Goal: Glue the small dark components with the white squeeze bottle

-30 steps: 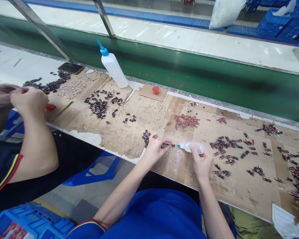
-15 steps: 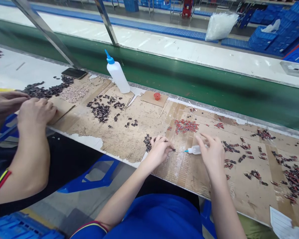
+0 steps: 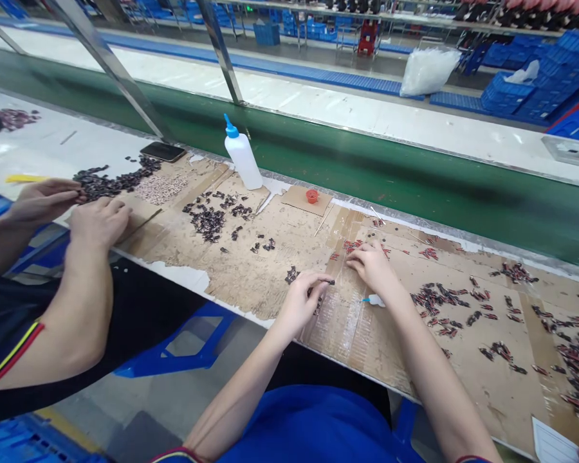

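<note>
My left hand pinches a small dark piece between thumb and fingertips, just above the cardboard. Beside it is a small pile of similar dark pieces, partly covered by the hand. My right hand reaches over a pile of small red strips, its thumb and fingertips close together at the near edge. Whatever may be between them is too small to make out. Under my right wrist a small dropper bottle with a blue tip lies on its side, partly hidden.
Dark-and-red pieces lie in several groups to the right. A large white bottle with a blue nozzle, a red cap and more dark pieces are at the left. A co-worker's hands work farther left, near a phone.
My right hand has moved away from the dropper bottle, forward and left to the red strips. My left hand still holds the dark piece, now raised slightly. The camera view has shifted.
</note>
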Demonstrator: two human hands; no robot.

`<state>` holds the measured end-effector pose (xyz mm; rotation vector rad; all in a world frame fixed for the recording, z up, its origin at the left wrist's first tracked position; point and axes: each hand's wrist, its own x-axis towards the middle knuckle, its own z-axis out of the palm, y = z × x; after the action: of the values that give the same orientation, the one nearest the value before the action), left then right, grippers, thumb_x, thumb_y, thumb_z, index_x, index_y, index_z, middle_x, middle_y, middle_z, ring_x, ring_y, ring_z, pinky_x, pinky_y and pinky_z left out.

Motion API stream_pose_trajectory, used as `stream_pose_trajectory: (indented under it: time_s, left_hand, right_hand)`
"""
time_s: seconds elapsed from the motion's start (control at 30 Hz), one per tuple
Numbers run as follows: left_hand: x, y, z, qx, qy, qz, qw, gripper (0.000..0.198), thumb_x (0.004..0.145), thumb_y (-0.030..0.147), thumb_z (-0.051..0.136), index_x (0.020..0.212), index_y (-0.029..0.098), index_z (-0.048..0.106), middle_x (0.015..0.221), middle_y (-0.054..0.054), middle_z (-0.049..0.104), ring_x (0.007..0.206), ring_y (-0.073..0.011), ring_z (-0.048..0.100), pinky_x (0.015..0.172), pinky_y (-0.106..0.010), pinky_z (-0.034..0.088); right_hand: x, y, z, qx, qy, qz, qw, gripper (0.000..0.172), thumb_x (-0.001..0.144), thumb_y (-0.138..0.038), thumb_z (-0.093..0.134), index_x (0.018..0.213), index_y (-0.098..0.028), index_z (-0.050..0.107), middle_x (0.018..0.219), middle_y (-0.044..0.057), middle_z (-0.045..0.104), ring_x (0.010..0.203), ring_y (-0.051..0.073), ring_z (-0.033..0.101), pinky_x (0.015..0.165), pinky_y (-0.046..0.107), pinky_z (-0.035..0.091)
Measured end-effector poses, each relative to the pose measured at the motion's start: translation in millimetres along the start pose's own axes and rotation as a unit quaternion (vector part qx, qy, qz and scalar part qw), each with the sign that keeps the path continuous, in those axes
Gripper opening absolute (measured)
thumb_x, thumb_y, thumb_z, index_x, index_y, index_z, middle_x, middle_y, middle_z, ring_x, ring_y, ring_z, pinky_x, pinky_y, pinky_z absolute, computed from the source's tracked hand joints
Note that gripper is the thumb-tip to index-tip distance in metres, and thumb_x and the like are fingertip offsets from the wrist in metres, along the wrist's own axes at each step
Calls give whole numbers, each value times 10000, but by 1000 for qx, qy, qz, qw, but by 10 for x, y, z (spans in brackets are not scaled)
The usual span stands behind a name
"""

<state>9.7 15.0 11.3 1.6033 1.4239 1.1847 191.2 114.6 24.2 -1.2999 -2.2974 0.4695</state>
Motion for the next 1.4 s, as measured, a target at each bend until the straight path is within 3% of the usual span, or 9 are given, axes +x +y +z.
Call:
stream_pose_trajectory:
  time_s: [0.1,0.23,0.37,0.47,0.73,1.0,1.4]
  left_hand:
    - [-18,21,22,-43,27,-32,998,153,846,165,562,881,202,706,935,-65,734,967,-217,656,887,-357,499]
    - [-34,126,41,-89,39,-49,994,152,866,202,556,890,195,706,888,-60,748,883,-202,691,866,-342,520]
    - [-65,232,13,-37,48,-22,998,150,868,210,574,878,210,724,895,-64,751,939,-219,678,900,-375,507]
    - [-101,264,-3,8,49,-3,999,150,864,191,587,892,226,731,949,-66,743,981,-219,660,912,-384,496]
    - [-135,305,13,50,42,21,998,170,866,165,588,900,236,738,923,-60,734,933,-217,663,899,-398,484]
    - [-99,287,35,-72,21,14,997,138,840,190,611,876,202,743,919,-71,735,925,-196,669,866,-326,526]
    - [-113,385,82,-87,24,-18,996,110,832,218,617,855,178,717,882,-68,721,874,-183,660,842,-309,524]
  right_hand:
    - [-174,-192,-59,144,38,51,987,90,811,-249,666,798,-233,754,806,64,727,837,238,618,758,383,508]
    - [-461,-522,-73,360,71,169,915,188,789,-382,674,837,-219,753,879,58,760,825,217,696,774,360,551]
    - [-595,-721,-65,459,88,240,851,279,672,-458,762,765,-196,742,797,60,765,790,224,721,772,358,575]
    - [-602,-769,-71,490,86,253,830,313,612,-479,795,714,-191,729,734,54,757,723,219,724,740,353,590]
    - [-681,-856,-12,470,121,235,842,267,664,-455,761,720,-196,731,735,57,758,719,226,727,742,369,601]
    - [-741,-866,77,446,162,216,853,211,725,-409,719,740,-199,736,763,61,761,747,226,725,745,368,599]
    - [-783,-797,-4,448,147,187,862,158,752,-365,700,784,-223,761,802,50,766,777,221,721,777,375,589]
